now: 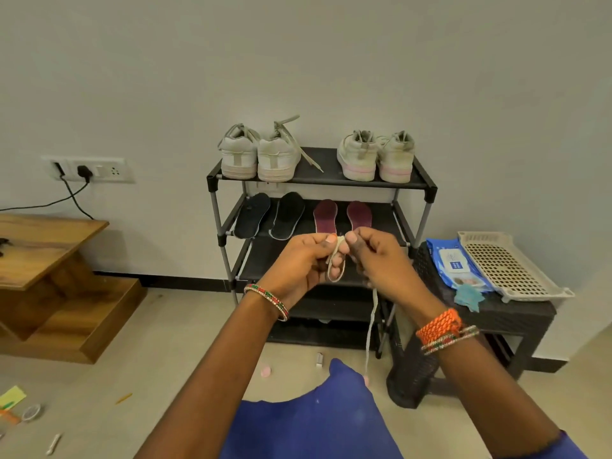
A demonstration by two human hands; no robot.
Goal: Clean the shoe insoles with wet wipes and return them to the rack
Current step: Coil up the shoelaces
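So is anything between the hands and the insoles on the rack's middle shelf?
Only the shoelace, which both the left hand and the right hand pinch in front of the maroon insoles. No object stands between hands and rack.

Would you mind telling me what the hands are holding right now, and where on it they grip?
A pale shoelace: the left hand and right hand pinch it together at the top of a loop, its tail dangling below.
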